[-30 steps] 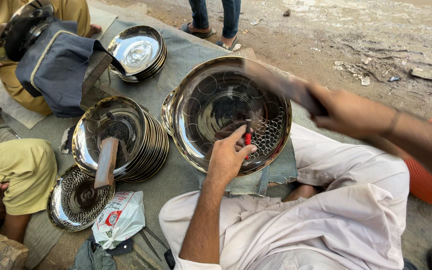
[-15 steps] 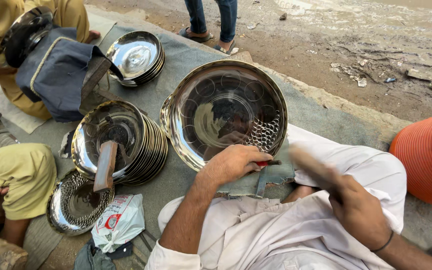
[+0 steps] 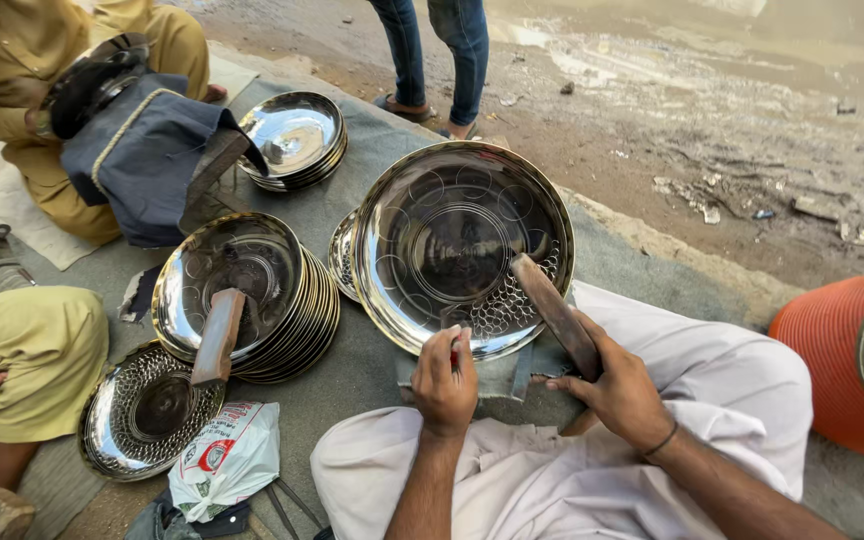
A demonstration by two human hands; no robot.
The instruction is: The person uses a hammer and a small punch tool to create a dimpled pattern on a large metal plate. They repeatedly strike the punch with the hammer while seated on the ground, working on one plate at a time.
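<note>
The large steel tray (image 3: 462, 245) stands tilted against the person's lap, and the left hand (image 3: 444, 382) and right hand (image 3: 620, 392) crowd its lower rim, the wooden mallet (image 3: 556, 312) lying across its right side. To the left a stack of trays (image 3: 252, 300) with a wooden block (image 3: 218, 335) on it leaves only a narrow strip of grey mat (image 3: 362, 370) between. Farther left, a perforated tray (image 3: 142, 410) and a plastic bag (image 3: 227, 460) fill the mat. An orange drum (image 3: 842, 350) closes off the right, while the mat behind the tray toward the dirt lies open.

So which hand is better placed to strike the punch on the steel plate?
Right. The right hand grips the wooden mallet, raised beside the red punch; the left hand holds that punch on the steel plate.
</note>
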